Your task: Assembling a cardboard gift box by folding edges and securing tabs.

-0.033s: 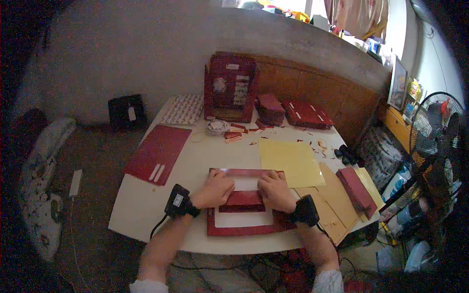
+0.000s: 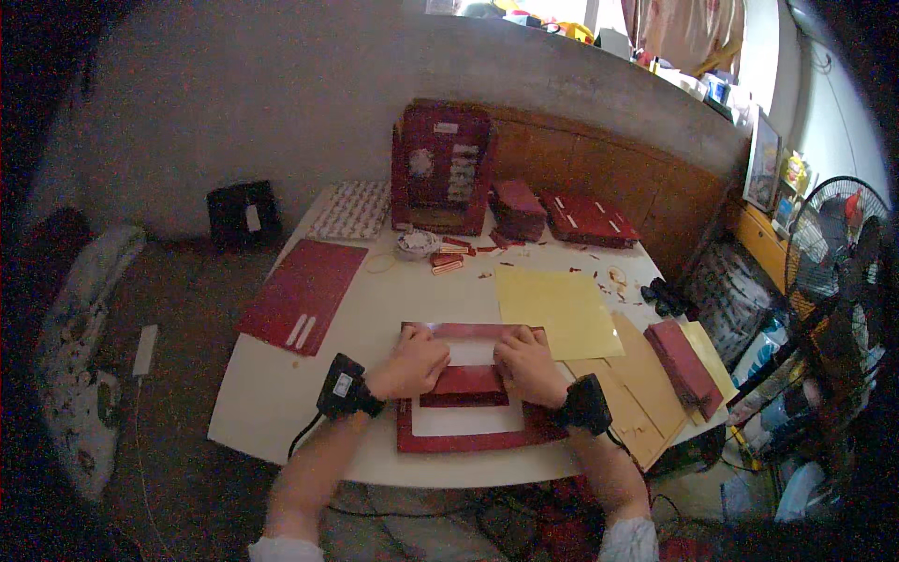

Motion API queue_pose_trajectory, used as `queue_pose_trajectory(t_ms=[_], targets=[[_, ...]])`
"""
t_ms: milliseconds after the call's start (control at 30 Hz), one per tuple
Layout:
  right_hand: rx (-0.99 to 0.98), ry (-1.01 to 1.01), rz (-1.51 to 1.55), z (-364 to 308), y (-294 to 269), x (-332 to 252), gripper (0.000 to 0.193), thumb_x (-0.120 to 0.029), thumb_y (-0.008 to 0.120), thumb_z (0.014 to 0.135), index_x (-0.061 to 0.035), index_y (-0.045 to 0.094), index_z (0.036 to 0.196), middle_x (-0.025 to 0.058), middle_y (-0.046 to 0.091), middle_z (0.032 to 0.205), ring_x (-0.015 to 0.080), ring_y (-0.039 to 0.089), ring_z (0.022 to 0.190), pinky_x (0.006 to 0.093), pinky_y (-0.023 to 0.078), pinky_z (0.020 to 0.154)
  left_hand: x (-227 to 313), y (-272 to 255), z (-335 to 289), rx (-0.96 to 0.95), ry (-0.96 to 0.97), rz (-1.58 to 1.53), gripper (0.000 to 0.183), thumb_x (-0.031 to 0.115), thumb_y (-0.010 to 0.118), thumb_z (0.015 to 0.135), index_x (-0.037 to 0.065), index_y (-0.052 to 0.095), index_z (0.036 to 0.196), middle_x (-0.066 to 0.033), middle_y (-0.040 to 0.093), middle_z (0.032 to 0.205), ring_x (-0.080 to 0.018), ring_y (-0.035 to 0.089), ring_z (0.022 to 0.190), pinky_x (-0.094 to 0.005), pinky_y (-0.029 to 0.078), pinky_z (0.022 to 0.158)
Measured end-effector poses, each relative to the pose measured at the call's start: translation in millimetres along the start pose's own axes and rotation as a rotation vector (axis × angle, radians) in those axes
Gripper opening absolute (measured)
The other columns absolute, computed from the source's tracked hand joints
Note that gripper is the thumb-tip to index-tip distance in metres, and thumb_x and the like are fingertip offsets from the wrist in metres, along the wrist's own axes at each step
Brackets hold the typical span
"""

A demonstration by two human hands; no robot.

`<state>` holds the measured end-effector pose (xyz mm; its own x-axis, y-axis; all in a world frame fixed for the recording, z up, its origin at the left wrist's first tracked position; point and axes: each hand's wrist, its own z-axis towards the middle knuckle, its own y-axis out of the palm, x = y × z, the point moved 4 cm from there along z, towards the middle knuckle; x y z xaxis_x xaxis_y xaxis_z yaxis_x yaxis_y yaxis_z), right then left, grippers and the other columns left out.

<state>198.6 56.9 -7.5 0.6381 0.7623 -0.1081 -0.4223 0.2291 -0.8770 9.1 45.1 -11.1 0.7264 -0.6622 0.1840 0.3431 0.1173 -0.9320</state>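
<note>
A dark red cardboard frame lies flat at the front of the table, with white showing through its openings. Across its middle stands or lies a dark red strip, perhaps a folded flap; how it joins the frame I cannot tell. My left hand has its fingers curled down on the frame's far left part, beside the strip's left end. Opposite it, my right hand is likewise curled over the right side. Fingertips of both hands are partly hidden. Each wrist wears a black strapped device.
Left on the white table lies a red board. A yellow sheet and tan cardboard are to the right. Behind stand a red box, red stacks, a small bowl and scraps. A fan stands beyond.
</note>
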Motion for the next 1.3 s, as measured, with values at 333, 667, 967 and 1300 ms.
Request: queue_pose_trajectory(t_ms=[333,667,967,1300], targets=[[0.004,0.020,-0.190,-4,-4,8,0.023,-0.009,0.059,0.061,-0.0086,0.055,0.084,0.0088,0.051,0.095,0.0289,0.044,0.095,0.0402,0.034,0.081,-4,-18,-5,0.159,0.059,0.239,0.013,0.016,0.054,0.076,0.004,0.060,0.074,-0.0112,0.056,0.086,-0.0289,0.049,0.091,-0.0423,0.034,0.088],[-0.036,0.043,-0.184,-7,-14,12,0.020,-0.008,0.057,0.063,-0.0060,0.056,0.083,0.0100,0.050,0.096,0.0293,0.044,0.094,0.0390,0.035,0.081,0,-18,-5,0.103,0.104,0.071,0.014,0.017,0.058,0.075,0.003,0.060,0.069,-0.0125,0.053,0.083,-0.0303,0.047,0.090,-0.0431,0.036,0.086],[-0.034,0.026,-0.144,-8,-14,14,0.016,-0.007,0.057,0.064,-0.0069,0.056,0.081,0.0115,0.049,0.096,0.0302,0.044,0.093,0.0400,0.035,0.080,-11,-6,-2,0.154,0.090,-0.107,0.010,0.013,0.062,0.074,0.004,0.058,0.076,-0.0090,0.054,0.091,-0.0299,0.046,0.092,-0.0419,0.035,0.086],[0.153,-0.080,0.008,-5,-24,-6,0.019,-0.013,0.060,0.069,-0.0079,0.052,0.085,0.0099,0.050,0.085,0.0285,0.050,0.082,0.0390,0.040,0.071,18,-36,3,0.249,0.106,0.017,0.018,0.020,0.066,0.071,0.007,0.056,0.079,-0.0106,0.053,0.089,-0.0314,0.048,0.093,-0.0445,0.036,0.086]])
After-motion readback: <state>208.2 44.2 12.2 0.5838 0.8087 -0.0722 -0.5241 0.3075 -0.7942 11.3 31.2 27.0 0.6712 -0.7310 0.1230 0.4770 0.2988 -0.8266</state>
